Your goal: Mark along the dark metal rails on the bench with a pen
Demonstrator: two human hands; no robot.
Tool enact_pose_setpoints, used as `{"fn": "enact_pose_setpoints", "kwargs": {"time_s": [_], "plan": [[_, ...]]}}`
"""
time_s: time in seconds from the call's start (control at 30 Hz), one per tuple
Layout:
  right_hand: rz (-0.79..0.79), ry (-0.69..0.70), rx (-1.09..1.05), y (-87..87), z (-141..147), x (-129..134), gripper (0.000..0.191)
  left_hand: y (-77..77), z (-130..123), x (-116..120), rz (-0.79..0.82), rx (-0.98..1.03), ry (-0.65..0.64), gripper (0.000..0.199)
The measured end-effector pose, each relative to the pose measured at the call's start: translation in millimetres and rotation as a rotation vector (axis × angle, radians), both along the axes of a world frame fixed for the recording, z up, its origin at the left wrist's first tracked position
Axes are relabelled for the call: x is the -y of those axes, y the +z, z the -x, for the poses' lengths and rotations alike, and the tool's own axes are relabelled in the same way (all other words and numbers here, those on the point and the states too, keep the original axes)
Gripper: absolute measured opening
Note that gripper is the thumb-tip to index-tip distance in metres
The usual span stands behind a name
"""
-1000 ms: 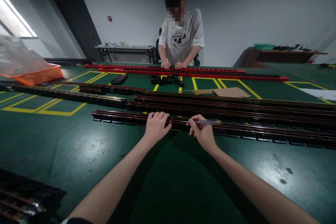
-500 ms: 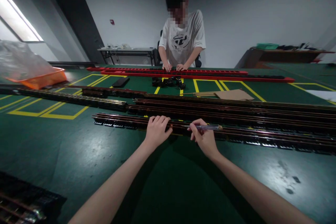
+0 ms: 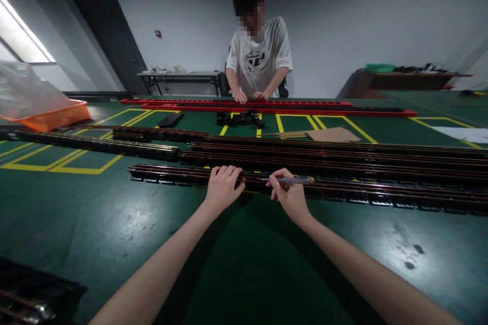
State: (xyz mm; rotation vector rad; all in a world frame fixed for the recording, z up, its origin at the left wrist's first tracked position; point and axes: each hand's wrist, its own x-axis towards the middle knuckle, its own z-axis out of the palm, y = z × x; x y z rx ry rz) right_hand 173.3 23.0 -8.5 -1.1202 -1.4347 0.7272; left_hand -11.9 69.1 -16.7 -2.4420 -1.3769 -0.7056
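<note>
Across the green table in front of me lies a long black rail (image 3: 168, 173) with copper-coloured strips along its length. My left hand (image 3: 223, 189) is closed over this rail, fingers across the top and thumb on the near side. To its right, my right hand (image 3: 290, 198) grips a slim screwdriver (image 3: 297, 180) with a clear handle. The screwdriver is held almost flat along the rail, its thin tip pointing left toward my left hand. Whether the tip touches the rail cannot be made out.
More black rails (image 3: 324, 155) lie just behind. Beyond them are a cardboard piece (image 3: 333, 134), small black parts (image 3: 240, 118), a dark flat object (image 3: 170, 120) and red frames (image 3: 282, 108), where a co-worker (image 3: 259, 61) has both hands. An orange basket (image 3: 57, 116) stands left; another rail assembly (image 3: 34, 289) lies front left.
The whole view has shifted slightly, so everything sits a little further left. Both hands keep nearly the same place on the rail, and the screwdriver stays in my right hand.
</note>
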Motion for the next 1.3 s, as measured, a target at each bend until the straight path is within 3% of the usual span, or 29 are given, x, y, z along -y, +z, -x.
{"fn": "enact_pose_setpoints", "kwargs": {"time_s": [0.43,0.87,1.3], "plan": [[-0.002,-0.068,-0.023,-2.6,-1.4,0.7,0.025,0.3,-2.7,3.2,-0.021,0.035,0.0,0.026],[-0.016,-0.134,0.004,-1.9,-2.2,2.5,0.029,-1.1,0.6,2.2,0.019,0.057,-0.001,0.043],[0.016,-0.071,-0.03,-3.8,-3.2,0.7,0.025,0.7,3.1,1.5,0.087,0.062,-0.064,0.034]]}}
